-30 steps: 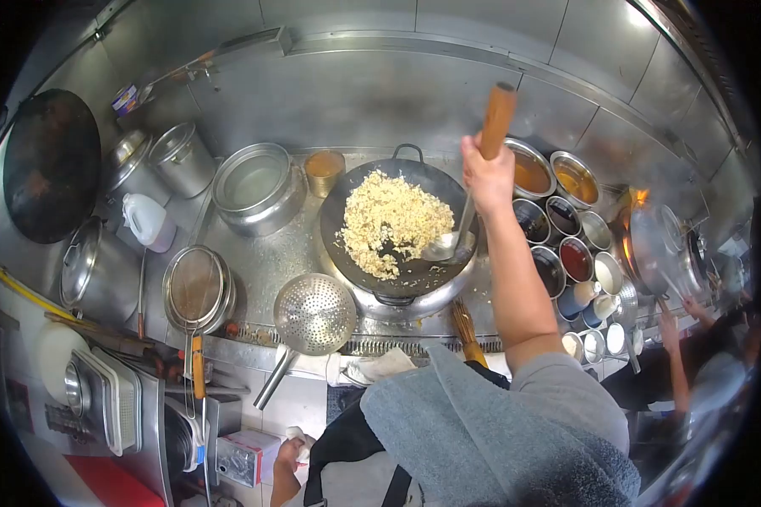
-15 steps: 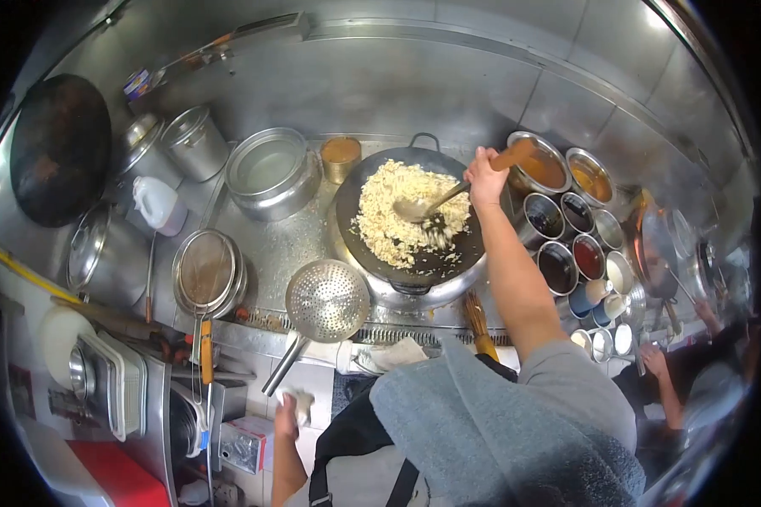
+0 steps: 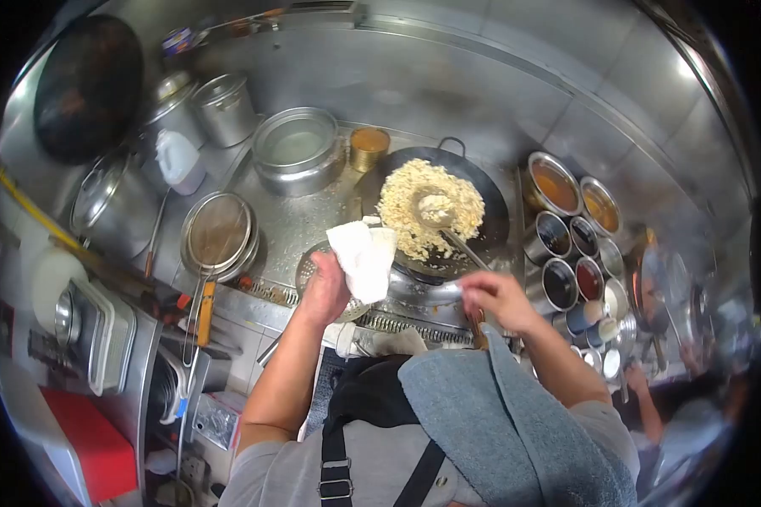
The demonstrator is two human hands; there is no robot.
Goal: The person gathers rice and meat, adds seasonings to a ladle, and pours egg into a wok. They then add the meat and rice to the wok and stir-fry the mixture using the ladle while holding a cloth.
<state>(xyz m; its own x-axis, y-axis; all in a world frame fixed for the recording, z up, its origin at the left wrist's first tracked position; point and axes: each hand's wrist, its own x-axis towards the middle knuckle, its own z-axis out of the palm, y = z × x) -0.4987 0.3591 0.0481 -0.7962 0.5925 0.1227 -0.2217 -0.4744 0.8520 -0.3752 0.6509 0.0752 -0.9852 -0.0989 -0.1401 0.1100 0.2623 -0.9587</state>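
Note:
My left hand [image 3: 325, 291] grips a folded white cloth [image 3: 365, 262] above a perforated strainer [image 3: 313, 266], hiding part of the strainer. My right hand [image 3: 503, 302] is at the near end of a ladle [image 3: 461, 245]; its fingers curl loosely and cover the wooden handle. Rice lies in the ladle's bowl, which is over the egg fried rice [image 3: 423, 182]. The rice is spread in a black wok [image 3: 495, 211] with loop handles.
A pot of liquid [image 3: 296, 148] and a tin [image 3: 369, 148] stand behind the strainer. Mesh sieves [image 3: 218, 232] rest at left. Sauce containers [image 3: 558, 283] crowd the right. Another person [image 3: 685, 422] works at far right. A grey towel [image 3: 490, 414] hangs over my front.
My left hand has risen from low at the left with the white cloth, to beside the wok. My right hand has drawn back toward me, and the ladle handle has swung nearer.

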